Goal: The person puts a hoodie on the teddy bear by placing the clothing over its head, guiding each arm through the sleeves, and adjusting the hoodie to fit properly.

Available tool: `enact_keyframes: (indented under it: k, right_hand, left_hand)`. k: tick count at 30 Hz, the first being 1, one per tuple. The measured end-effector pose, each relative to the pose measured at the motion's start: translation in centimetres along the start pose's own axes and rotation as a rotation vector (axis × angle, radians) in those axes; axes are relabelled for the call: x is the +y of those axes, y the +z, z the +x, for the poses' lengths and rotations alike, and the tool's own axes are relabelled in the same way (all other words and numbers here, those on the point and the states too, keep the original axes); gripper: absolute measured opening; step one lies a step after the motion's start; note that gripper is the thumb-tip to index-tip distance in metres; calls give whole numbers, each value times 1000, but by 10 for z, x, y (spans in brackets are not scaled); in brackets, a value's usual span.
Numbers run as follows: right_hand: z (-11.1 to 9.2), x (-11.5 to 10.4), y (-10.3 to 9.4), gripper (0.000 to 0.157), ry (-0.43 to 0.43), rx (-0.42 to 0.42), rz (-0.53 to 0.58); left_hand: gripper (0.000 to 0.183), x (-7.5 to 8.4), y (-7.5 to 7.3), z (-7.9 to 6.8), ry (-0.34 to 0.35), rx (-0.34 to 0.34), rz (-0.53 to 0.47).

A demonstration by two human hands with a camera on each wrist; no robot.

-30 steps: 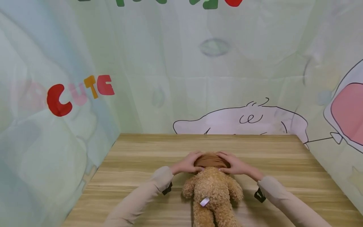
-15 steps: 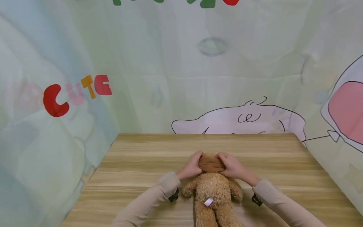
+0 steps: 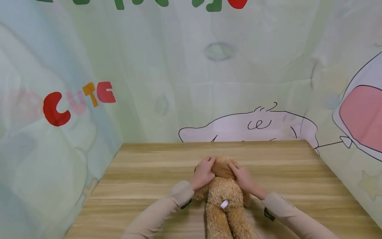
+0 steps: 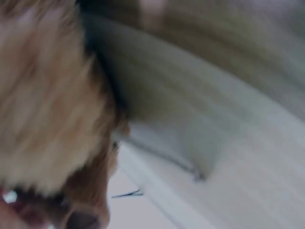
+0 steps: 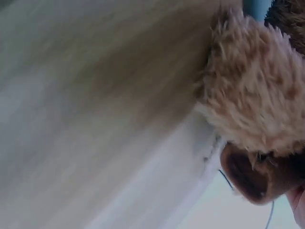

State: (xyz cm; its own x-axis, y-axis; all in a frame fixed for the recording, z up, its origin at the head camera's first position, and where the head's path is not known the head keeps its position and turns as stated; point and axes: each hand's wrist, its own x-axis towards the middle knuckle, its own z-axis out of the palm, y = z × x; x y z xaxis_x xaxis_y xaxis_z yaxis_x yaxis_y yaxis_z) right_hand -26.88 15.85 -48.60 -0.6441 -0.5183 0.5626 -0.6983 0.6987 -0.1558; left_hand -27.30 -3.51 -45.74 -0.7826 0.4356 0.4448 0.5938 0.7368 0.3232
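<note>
A curly-furred light brown teddy bear (image 3: 225, 192) lies on the wooden table with its legs toward me and a white tag (image 3: 224, 203) low on its body. Smooth brown cloth (image 3: 222, 167) covers part of its head, with fur showing above. My left hand (image 3: 204, 173) grips the cloth's left side, thumb and fingers curled at its edge. On the right side, my right hand (image 3: 243, 177) holds the opposite edge. Plush fur (image 4: 43, 105) fills the left of the left wrist view. A furry arm (image 5: 255, 86) and a smooth brown flap (image 5: 245, 171) show in the right wrist view.
The wood-grain table (image 3: 143, 172) extends on both sides of the bear and behind it. A printed fabric backdrop (image 3: 167, 83) hangs along its back and sides. Dark wrist straps (image 3: 268, 214) sit at the cuffs of both sleeves.
Both hands have drawn closer together, and the brown cloth between them looks narrower. More fur shows at the head's top and left. The bear's body has shifted slightly right in view.
</note>
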Motion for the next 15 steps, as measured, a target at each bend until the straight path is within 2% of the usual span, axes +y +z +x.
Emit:
enact_keyframes:
  k: [2,4,7,12,15]
  right_hand:
    - [2,2,-4,56,-23,-33,-18]
    - [5,4,-7,58,-37,-55,-3]
    - [7,8,-6,62,-51,-64,78]
    - [5,9,-6,68,-40,-116,189]
    - [8,9,-5,70,-60,-117,199]
  left_hand:
    - [44,-5,-9,1,32,-84,-22]
    - [57,-11,-16,1,55,-177,-97]
    - [67,-20,-21,0,51,-250,-217]
    - [49,-30,-17,-3,-25,-241,-241]
    - [37,-32,-12,-4,-32,-179,-204]
